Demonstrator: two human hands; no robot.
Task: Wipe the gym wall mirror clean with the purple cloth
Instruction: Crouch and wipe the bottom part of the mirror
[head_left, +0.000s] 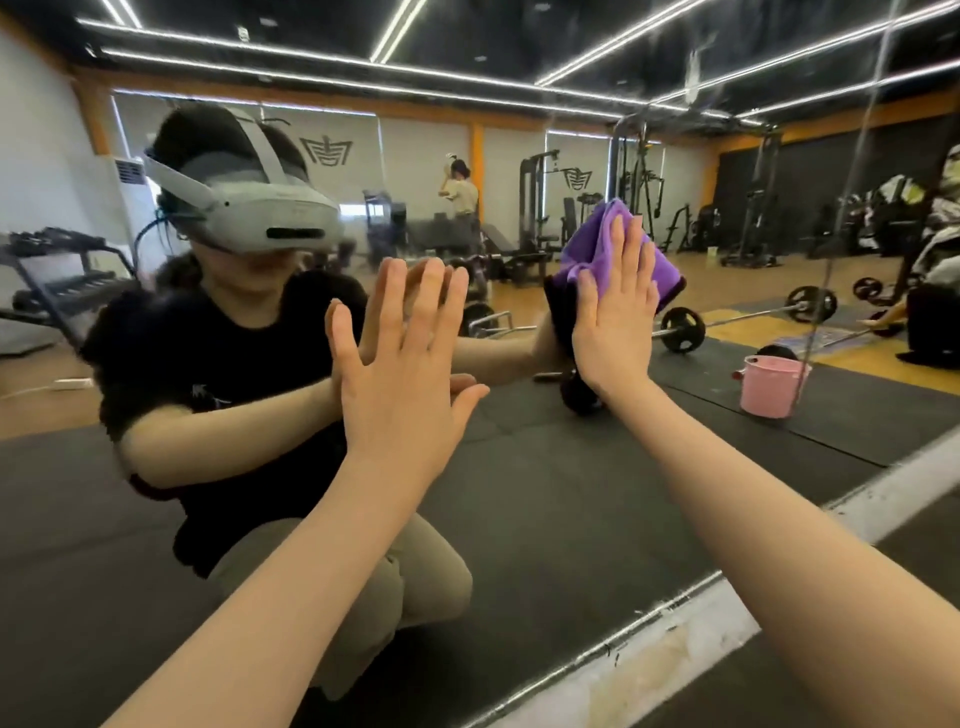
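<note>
Against the glass, right of centre: purple cloth (597, 249), bunched, pinned to wall mirror (571, 493) by right hand (613, 317)
right fingers: straight, together, pressing flat
left hand (400, 364): fingers spread wide, palm on glass, holds nothing
cloth handling: likely light, soft, limp; best pressed mid-wad
cloth axis: roughly upright, peak pointing up
mirror: rigid, fragile, slick

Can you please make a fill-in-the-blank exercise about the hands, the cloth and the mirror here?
1. The right hand presses a crumpled cloth of ____ colour flat against the large gym wall mirror.
2. The left hand lies on the glass with its fingers ____.
3. Reflected in the mirror, a small plastic bucket of ____ colour stands on the dark floor mat.

Missing words: purple; straight; pink
</note>
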